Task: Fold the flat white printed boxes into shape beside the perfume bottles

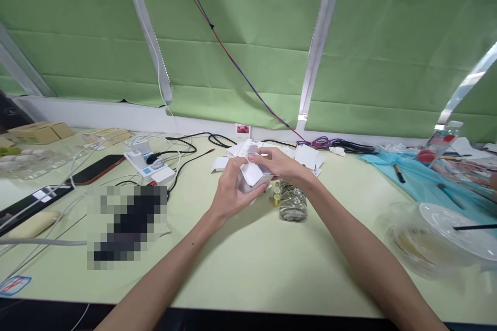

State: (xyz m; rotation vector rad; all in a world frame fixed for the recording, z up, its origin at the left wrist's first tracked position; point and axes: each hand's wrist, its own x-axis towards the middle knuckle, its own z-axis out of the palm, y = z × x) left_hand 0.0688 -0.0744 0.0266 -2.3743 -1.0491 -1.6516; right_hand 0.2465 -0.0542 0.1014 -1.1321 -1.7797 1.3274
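Over the middle of the table I hold a small white cardboard box (251,177) with an end flap standing out. My left hand (230,189) wraps its left side and underside, the thumb along the bottom edge. My right hand (280,164) grips the box from the right, with fingers on its upper part. What is inside the box cannot be made out. Just below my right forearm stand clear glass bottles (293,206), with small gold caps (276,199) to their left. White unfolded cartons (308,159) lie behind my hands.
A power strip (149,165) with plugs and tangled cables sits left, near phones (99,169) and a blurred-out dark item (134,222). To the right are a lidded plastic cup (446,238) with a black straw, blue plastic sheeting (419,181), a marker (398,173) and a bottle (442,142).
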